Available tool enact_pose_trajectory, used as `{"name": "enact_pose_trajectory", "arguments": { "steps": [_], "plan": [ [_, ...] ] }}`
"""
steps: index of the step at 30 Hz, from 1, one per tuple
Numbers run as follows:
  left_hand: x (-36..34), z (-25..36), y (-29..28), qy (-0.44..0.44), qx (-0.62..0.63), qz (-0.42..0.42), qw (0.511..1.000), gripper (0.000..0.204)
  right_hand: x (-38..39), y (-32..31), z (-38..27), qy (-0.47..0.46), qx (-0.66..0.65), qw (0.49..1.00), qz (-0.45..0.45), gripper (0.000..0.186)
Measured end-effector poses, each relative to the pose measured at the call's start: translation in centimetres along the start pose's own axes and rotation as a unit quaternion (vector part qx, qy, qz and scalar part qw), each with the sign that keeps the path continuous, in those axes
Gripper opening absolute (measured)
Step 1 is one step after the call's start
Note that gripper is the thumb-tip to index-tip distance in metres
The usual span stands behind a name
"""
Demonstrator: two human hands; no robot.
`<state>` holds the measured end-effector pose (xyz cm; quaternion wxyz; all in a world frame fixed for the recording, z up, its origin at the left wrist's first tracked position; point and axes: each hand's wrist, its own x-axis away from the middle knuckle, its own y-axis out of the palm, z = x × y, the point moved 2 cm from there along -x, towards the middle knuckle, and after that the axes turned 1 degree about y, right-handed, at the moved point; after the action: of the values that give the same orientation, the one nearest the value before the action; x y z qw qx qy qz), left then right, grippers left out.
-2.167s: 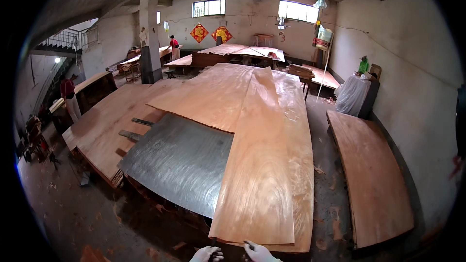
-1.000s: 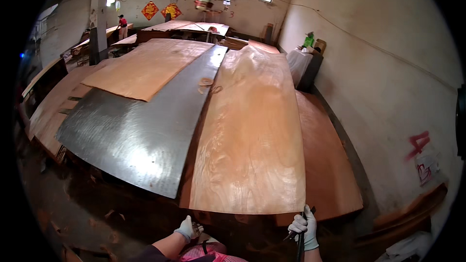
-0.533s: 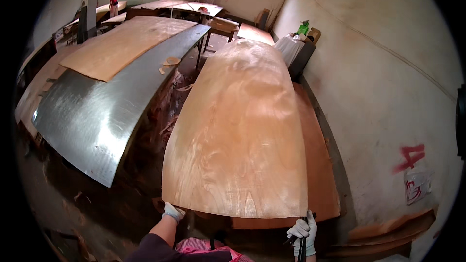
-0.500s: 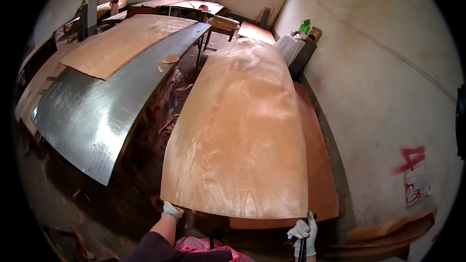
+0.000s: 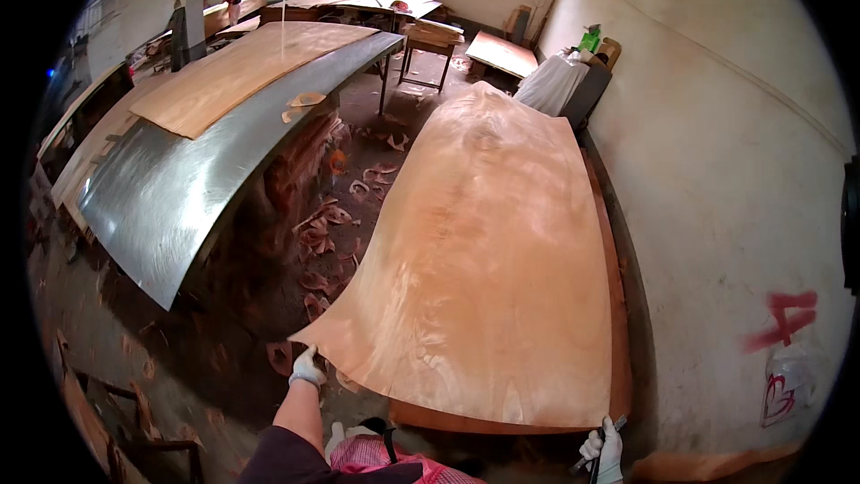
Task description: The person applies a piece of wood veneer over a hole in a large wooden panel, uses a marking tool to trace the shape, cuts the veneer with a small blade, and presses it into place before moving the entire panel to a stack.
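A large, thin wood veneer sheet (image 5: 484,269) stretches away from me, its surface rippled and its near left corner drawn out to a point. My left hand (image 5: 307,366), in a pale glove, is closed on that corner. At the near right corner is my right hand (image 5: 602,451), also gloved, with its fingers curled around a dark, narrow tool (image 5: 595,468) and its fingertips at the sheet's edge. Beneath the veneer, a redder sheet (image 5: 430,418) shows along the near and right edges.
To the left stands a metal-topped table (image 5: 170,206) bearing another veneer sheet (image 5: 255,67). Scraps (image 5: 318,237) litter the floor between. A wall (image 5: 717,215) runs along the right. A white-covered object (image 5: 551,82) stands beyond the sheet; a person (image 5: 233,2) is far left.
The veneer's near left corner has swung out to the left with my left hand. Its far end has come nearer, and its right edge covers more of the redder sheet. My view has shifted.
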<state>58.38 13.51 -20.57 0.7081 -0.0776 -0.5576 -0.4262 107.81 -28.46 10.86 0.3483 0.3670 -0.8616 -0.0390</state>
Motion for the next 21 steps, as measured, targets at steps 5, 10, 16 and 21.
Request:
{"name": "enact_pose_trajectory", "arguments": {
  "steps": [5, 10, 16, 21],
  "plan": [
    [4.5, -7.6, 0.9, 0.075, 0.036, -0.010, 0.996, 0.012, -2.6, -11.6, -2.5, -0.052, 0.025, 0.993, 0.107, 0.037],
    [7.8, -14.5, -0.4, 0.106, -0.002, 0.036, 0.994, 0.014, -2.5, -18.1, -5.0, -0.053, 0.084, 0.987, 0.124, 0.030],
    [9.7, -19.9, 0.4, 0.122, -0.016, 0.046, 0.991, 0.019, -3.3, -23.2, -4.7, -0.063, 0.217, 0.954, 0.199, 0.048],
    [7.4, -24.3, 1.6, 0.139, 0.001, 0.043, 0.989, 0.014, -9.0, -26.5, -3.6, -0.047, 0.177, 0.962, 0.203, 0.021]
  ]
}}
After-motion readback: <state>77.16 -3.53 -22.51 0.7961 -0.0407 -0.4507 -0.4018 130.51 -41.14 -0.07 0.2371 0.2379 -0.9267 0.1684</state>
